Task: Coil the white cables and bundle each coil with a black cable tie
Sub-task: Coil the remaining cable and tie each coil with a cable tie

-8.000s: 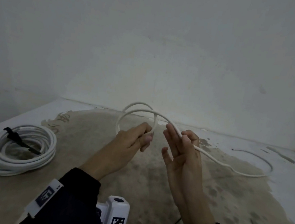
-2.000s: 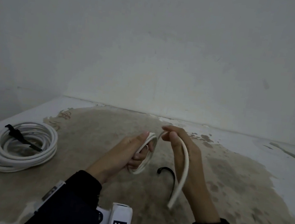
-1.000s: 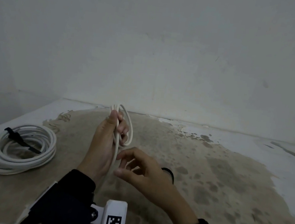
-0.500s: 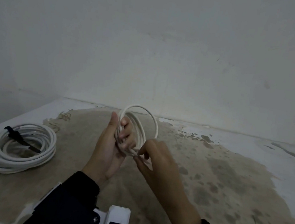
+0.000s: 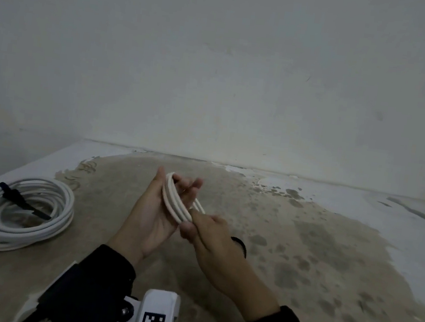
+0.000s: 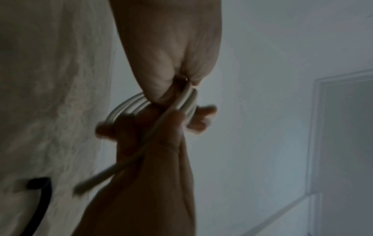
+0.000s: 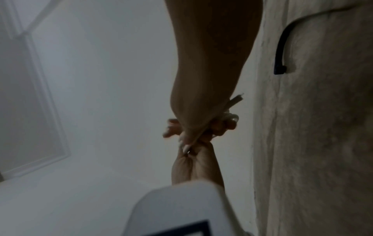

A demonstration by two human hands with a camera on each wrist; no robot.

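Head view, left to right: I count two white coils and two black cable ties. The first, a large tied coil (image 5: 21, 213), lies on the stained desk (image 5: 328, 255) at far left with one fastened black tie (image 5: 20, 200) across its top. At centre, above the desk, my left hand (image 5: 157, 218) holds the small coil (image 5: 178, 200), three turns showing, with fingers through the loop and mostly straight. My right hand (image 5: 212, 239) pinches the coil's lower edge between thumb and fingers. A loose black tie (image 5: 240, 244) lies on the desk just behind the right hand.
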